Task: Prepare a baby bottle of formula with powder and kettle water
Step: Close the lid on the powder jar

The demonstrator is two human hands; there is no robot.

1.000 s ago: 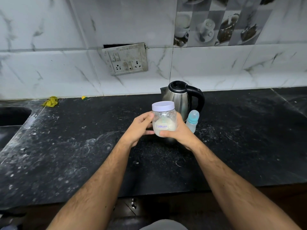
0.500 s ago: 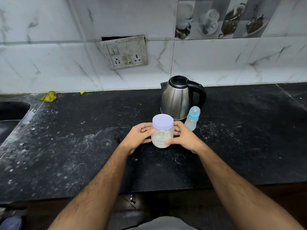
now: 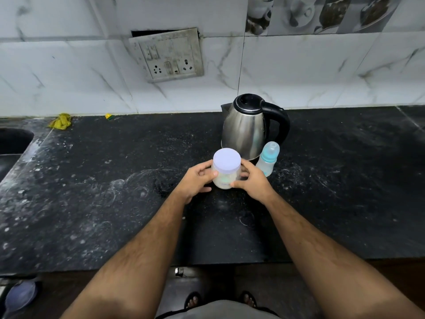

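A clear plastic jar of pale powder (image 3: 224,180) with a lilac lid stands on the black counter (image 3: 115,192), lid on. My left hand (image 3: 195,181) grips its left side and my right hand (image 3: 254,181) grips its right side. Just behind it stands a steel kettle (image 3: 245,132) with a black lid and handle. A small baby bottle (image 3: 268,161) with a teal collar and clear cap stands upright to the right of the jar, in front of the kettle's handle.
A sink (image 3: 11,143) opens at the counter's left end. A yellow cloth scrap (image 3: 61,122) lies near the wall. A switch and socket plate (image 3: 167,55) hangs loose on the tiled wall. The counter's front edge (image 3: 207,264) runs below my forearms.
The jar was held up in front of the kettle a second ago; both hands have lowered it onto the counter and still hold it.
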